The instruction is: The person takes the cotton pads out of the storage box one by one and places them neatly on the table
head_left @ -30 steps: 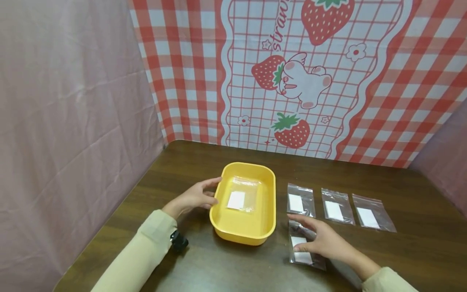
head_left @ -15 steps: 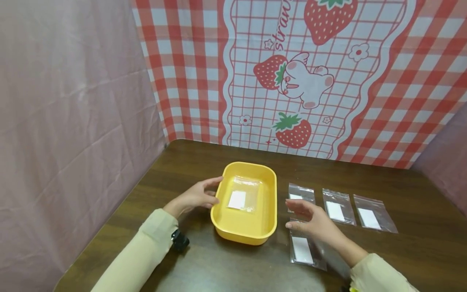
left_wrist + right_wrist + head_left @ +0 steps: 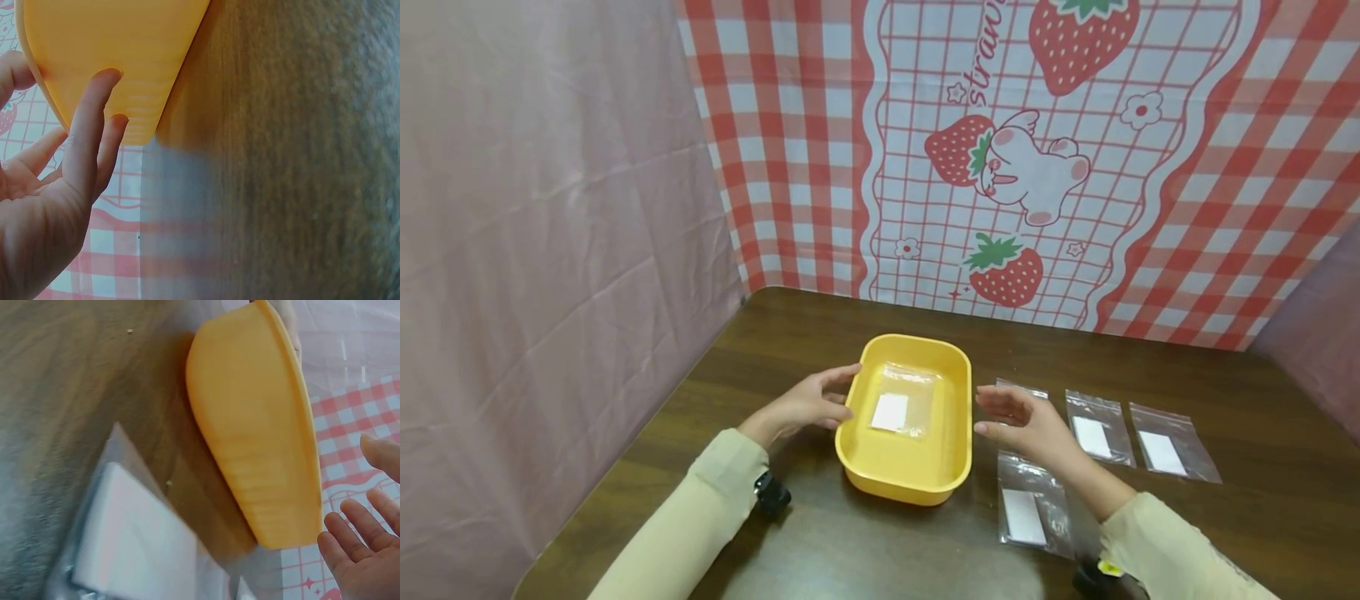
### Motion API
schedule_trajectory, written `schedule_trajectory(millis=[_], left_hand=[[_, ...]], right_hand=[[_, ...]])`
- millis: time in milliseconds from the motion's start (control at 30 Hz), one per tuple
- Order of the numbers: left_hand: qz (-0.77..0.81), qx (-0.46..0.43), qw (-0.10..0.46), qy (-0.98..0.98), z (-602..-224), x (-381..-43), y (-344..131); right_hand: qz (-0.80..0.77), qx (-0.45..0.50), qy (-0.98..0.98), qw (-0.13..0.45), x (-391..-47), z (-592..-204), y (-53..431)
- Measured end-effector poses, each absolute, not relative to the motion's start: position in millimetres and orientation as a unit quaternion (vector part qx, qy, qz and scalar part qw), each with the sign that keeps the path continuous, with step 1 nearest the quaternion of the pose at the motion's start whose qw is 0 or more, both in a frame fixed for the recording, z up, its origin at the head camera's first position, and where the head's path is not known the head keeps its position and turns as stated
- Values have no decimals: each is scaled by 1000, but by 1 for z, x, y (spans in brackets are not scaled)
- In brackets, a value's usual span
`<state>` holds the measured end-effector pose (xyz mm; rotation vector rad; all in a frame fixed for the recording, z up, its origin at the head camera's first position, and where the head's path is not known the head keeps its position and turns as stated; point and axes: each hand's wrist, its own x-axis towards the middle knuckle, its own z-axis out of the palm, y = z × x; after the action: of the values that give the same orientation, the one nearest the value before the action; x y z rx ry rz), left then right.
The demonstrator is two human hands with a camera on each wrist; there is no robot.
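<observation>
A yellow plastic tray (image 3: 910, 493) stands on the table with one clear zip bag (image 3: 891, 411) inside; a white card or block lies in that bag. My left hand (image 3: 805, 407) touches the tray's left side, fingers extended along the outer wall in the left wrist view (image 3: 87, 147). Just off the tray's right rim is my right hand (image 3: 1030, 427), fingers apart and holding nothing. Below it lies a similar zip bag (image 3: 1024, 515) with a white piece. Another bag (image 3: 1013, 386) is mostly hidden behind the right hand.
Two more zip bags, a nearer one (image 3: 1092, 435) and one farther right (image 3: 1163, 454), lie in a row on the brown table (image 3: 820, 550). A checked strawberry cloth (image 3: 1022, 192) hangs behind; a pale curtain (image 3: 565, 250) borders the left.
My right hand has moved up and left from above the front zip bag to beside the tray's right rim. That bag stays on the table. The left hand has kept its place.
</observation>
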<state>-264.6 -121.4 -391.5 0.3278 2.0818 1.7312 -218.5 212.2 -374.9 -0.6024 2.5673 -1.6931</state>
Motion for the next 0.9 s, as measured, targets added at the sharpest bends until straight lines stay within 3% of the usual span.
schedule_trajectory(millis=[900], left_hand=[[616,109,209,752,-391,-267,-120]], right_hand=[[-578,-147,802,35,-252,-356,181]])
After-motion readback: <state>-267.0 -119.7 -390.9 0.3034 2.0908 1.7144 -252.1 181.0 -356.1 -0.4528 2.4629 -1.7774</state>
